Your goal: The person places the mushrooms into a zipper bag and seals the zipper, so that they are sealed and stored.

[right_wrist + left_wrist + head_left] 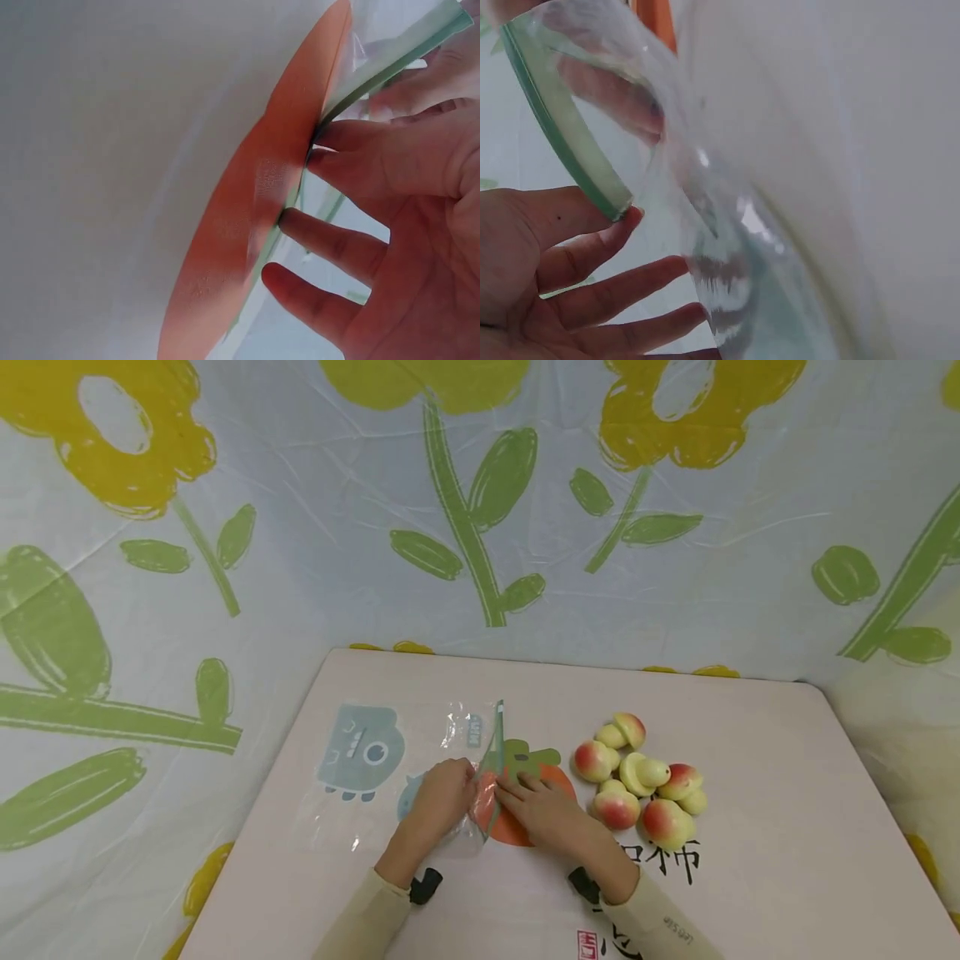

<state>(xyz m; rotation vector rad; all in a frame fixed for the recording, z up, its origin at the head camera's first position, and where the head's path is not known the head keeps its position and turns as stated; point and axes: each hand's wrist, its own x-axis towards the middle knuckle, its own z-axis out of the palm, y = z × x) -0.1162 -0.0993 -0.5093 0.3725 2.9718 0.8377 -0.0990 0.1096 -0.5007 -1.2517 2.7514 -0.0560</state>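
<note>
A clear zip bag point(435, 727) with a green strip along its mouth lies flat on the table. My left hand point(447, 791) is at the mouth of the bag, where thumb and forefinger pinch the green strip point(574, 157); the other fingers point(622, 296) are spread. From the other side my right hand point(546, 810) meets the same edge. Its thumb and forefinger pinch the strip point(360, 94), while the other fingers point(315, 232) are extended against or near it. Between the hands the mouth gapes a little. I see nothing inside the bag.
Several peach-like toy pieces point(617, 806), yellow with red blush, lie clustered to the right of my right hand. The pink table point(780, 777) bears a printed orange persimmon point(558, 779) and black characters. Flower-patterned cloth point(300, 527) stands behind and at both sides.
</note>
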